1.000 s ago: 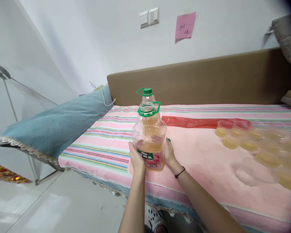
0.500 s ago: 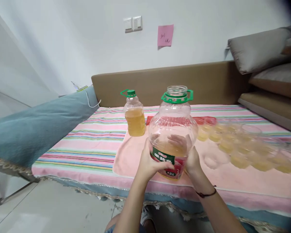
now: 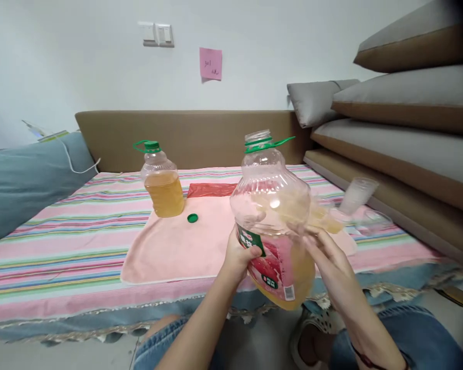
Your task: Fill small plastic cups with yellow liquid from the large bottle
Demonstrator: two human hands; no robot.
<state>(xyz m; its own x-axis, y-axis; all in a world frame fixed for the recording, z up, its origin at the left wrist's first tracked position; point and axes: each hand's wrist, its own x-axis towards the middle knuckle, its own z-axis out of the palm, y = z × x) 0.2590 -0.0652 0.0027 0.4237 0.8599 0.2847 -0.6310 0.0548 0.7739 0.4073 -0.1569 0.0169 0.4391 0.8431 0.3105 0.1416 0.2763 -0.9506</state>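
Leaning slightly, an open, pink-labelled clear plastic bottle (image 3: 270, 205) is grasped between the fingers of the left hand (image 3: 239, 257) and right hand (image 3: 334, 257), near the front edge of the striped pink cloth (image 3: 69, 257). Farther left, a round green cap (image 3: 192, 218) is seen.

Striped sofa (image 3: 77, 246) bearing a pink cloth (image 3: 173, 252): from its middle, capped bottle (image 3: 165, 193) and green lid (image 3: 192, 218) toward ten o'clock, red plastic (image 3: 208, 190) eleven, cups (image 3: 334, 224) between two and three.

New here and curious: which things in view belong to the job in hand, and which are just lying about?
Likely in the job: held uncapped bottle, loose green cap, capped bottle, plastic cups.
Apparently lying about: cushions, pink note.
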